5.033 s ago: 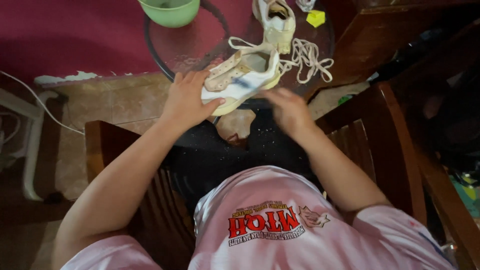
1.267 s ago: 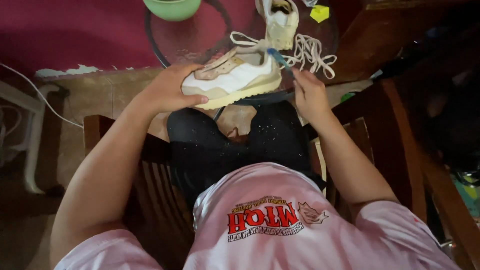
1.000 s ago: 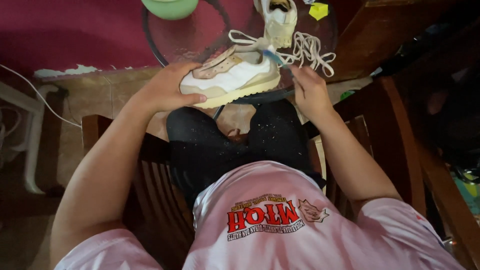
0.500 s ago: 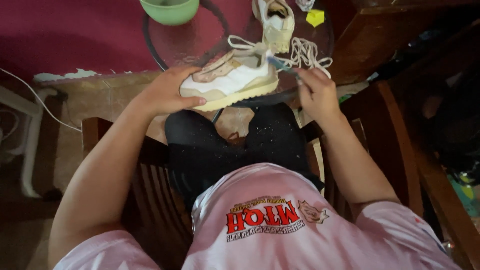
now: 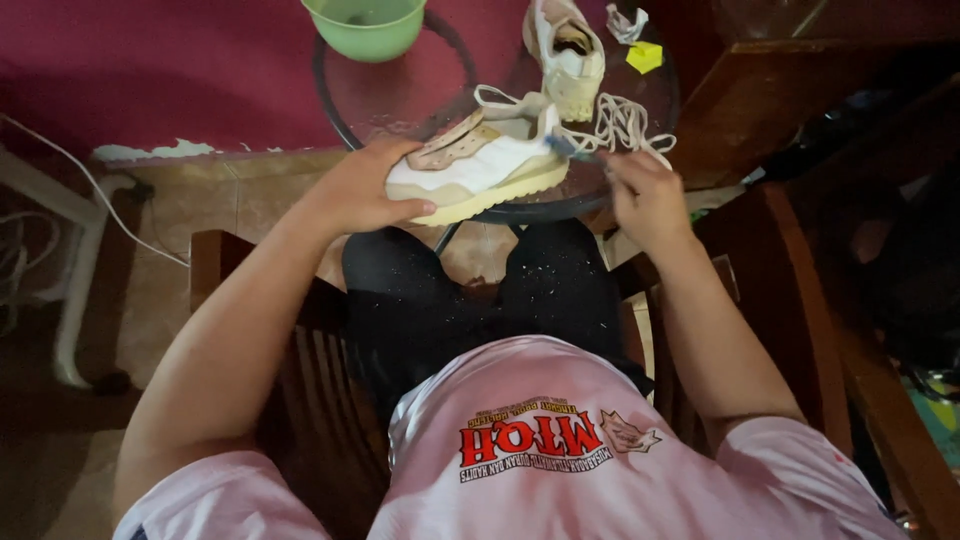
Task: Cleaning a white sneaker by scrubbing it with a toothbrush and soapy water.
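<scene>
Sneaker stays gripped in left hand; right hand, holding brush, has slid rightward.

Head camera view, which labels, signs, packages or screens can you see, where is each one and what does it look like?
Shirt print: on the front of the pink shirt, bottom centre; red block lettering with a small brownish figure beside it.
Yellow note: a small yellow square slip on the round glass table, top right, beside the second shoe.
No packages or screens show.
</scene>
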